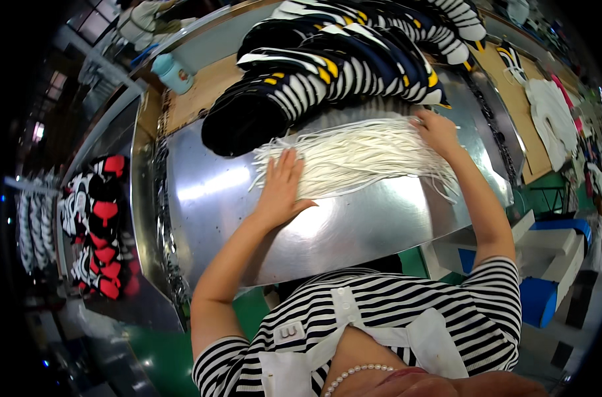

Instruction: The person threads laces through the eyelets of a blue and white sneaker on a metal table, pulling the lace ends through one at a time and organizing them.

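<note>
A wide bundle of thin white laces (367, 155) lies spread across the shiny metal tabletop, its strands running left to right with loose ends at both sides. My left hand (282, 188) rests flat on the left end, fingers stretched and thumb out to the side. At the far right corner of the bundle, my right hand (440, 134) has its fingers bent and pinched on the edge strands. Just beyond the laces, long overlapping rows of striped shoe uppers (340, 76) in black, white, navy and yellow lean together.
The metal tabletop (215, 218) has raised side edges. A light blue bottle (172, 73) stands at the back left. Red, black and white pieces (102, 225) are stacked on the left. To the right are a white cut piece (551, 119) and a white-and-blue machine part (546, 264).
</note>
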### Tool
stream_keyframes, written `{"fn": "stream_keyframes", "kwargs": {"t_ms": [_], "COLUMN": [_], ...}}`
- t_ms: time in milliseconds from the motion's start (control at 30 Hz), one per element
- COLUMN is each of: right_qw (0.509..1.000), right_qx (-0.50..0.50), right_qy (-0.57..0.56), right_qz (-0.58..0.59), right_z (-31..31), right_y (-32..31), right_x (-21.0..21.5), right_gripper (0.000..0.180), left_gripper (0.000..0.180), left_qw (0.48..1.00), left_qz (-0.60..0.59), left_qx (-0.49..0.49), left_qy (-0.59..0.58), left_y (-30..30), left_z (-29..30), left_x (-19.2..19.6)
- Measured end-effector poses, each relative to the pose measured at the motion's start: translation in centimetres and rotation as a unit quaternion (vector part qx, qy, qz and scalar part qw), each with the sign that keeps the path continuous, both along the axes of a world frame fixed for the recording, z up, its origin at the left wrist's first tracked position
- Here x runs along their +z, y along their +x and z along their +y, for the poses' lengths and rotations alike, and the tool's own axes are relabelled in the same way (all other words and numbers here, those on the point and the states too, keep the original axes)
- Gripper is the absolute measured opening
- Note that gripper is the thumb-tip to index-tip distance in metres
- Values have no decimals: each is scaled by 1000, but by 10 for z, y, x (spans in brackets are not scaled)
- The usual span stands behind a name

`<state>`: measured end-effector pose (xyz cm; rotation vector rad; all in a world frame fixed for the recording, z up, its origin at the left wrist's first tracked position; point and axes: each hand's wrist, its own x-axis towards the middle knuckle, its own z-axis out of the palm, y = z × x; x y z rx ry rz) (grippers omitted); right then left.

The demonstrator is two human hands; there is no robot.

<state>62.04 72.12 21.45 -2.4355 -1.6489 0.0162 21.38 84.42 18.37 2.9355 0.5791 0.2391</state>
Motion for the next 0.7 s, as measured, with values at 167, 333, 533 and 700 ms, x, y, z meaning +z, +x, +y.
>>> {"fn": "stream_keyframes", "kwargs": {"t_ms": [167, 333, 533, 700], "right_qw": [994, 989, 977, 984], "right_qx": [-52, -66, 16, 103], "right_qy": [62, 112, 182, 133], "right_qz": [-70, -75, -111, -53], "right_z": [-54, -62, -104, -104], "right_y": [49, 112, 50, -12], "right_x": [-31, -25, -9, -13], "right_gripper": [24, 26, 30, 32], "left_gripper": [79, 75, 69, 65], "left_qw": [998, 994, 994, 988], "left_qz": [-60, -97, -70, -37], "left_qx": [33, 38, -80, -144], "left_qy": [13, 29, 1, 28], "left_y": [82, 156, 99, 85], "left_z": [-19, -7, 28, 55], "left_x": [-8, -13, -7, 2]}}
